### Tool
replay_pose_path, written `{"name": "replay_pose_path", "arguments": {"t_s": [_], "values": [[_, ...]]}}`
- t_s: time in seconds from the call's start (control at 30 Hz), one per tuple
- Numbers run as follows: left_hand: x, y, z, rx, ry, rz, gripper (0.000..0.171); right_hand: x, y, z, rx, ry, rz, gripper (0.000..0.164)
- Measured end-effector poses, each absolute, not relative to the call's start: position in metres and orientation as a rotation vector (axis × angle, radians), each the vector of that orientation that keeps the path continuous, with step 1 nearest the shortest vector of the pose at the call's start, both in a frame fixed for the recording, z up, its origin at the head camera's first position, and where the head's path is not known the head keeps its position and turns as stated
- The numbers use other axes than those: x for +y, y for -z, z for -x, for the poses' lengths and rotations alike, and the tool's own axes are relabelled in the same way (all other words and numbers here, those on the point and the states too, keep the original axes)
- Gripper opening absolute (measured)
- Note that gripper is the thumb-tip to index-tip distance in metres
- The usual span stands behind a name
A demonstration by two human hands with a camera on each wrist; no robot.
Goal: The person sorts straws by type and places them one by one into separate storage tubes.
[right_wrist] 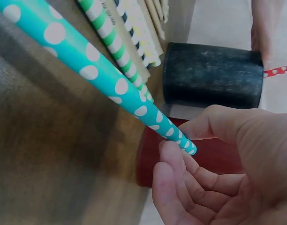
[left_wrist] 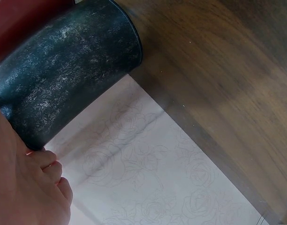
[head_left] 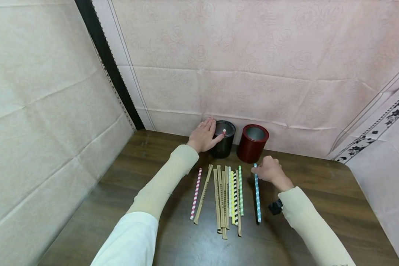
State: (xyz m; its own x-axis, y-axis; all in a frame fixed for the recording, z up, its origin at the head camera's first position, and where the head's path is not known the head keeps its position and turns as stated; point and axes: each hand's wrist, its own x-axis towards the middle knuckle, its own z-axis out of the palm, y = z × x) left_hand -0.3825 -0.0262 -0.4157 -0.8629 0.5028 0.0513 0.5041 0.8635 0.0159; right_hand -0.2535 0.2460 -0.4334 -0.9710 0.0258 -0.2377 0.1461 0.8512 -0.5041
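Lettering: small dark print along the brown paper strips (head_left: 217, 199); too small to read.
Right hand (head_left: 269, 171): thumb and fingertips pinch a straw near its far end; a black device (head_left: 275, 207) sits at the wrist.
Straw in hand: a blue straw (head_left: 258, 199) with white dots, at the right of the row, its far end just before the red can.
Left hand (head_left: 204, 136): fingers extended along the outer left side of the black can, touching it, thumb reaching over the rim.
Black can (head_left: 222, 150): upright, mottled surface; one red dotted straw (head_left: 224, 131) stands inside, its tip showing.
Red can (head_left: 251, 149): upright, just beside the black one, grey inside.
Loose straws: pink-striped straw (head_left: 195, 194) at the far left beside a brown strip; yellow straw (head_left: 232, 199), black-striped straw (head_left: 235, 199) and green-striped straw (head_left: 241, 192) grouped near the middle.
Support: dark wood-grain table (head_left: 179, 244).
Backdrop: pale cloth (head_left: 252, 55) with outlined roses.
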Motion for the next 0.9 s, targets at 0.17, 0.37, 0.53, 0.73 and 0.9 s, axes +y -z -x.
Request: {"name": "replay_pose_path", "arguments": {"t_s": [0.17,0.37,0.53,0.73,0.9], "values": [[-0.026,0.416,0.383,-2.981,0.049,0.808,0.089,0.245,0.419,0.251,2.861,0.799,-0.074,0.047],[-0.026,0.416,0.382,-2.979,0.060,0.815,0.089,0.246,0.399,0.243,2.973,0.829,0.049,0.052],[-0.026,0.417,0.383,-2.976,0.069,0.824,0.091,0.248,0.382,0.240,3.075,0.833,0.123,0.047],[-0.027,0.416,0.382,-2.975,0.058,0.816,0.090,0.247,0.362,0.236,3.199,0.896,0.124,0.024],[-0.027,0.416,0.382,-2.975,0.055,0.818,0.090,0.246,0.349,0.233,3.292,0.964,0.148,0.022]]}}
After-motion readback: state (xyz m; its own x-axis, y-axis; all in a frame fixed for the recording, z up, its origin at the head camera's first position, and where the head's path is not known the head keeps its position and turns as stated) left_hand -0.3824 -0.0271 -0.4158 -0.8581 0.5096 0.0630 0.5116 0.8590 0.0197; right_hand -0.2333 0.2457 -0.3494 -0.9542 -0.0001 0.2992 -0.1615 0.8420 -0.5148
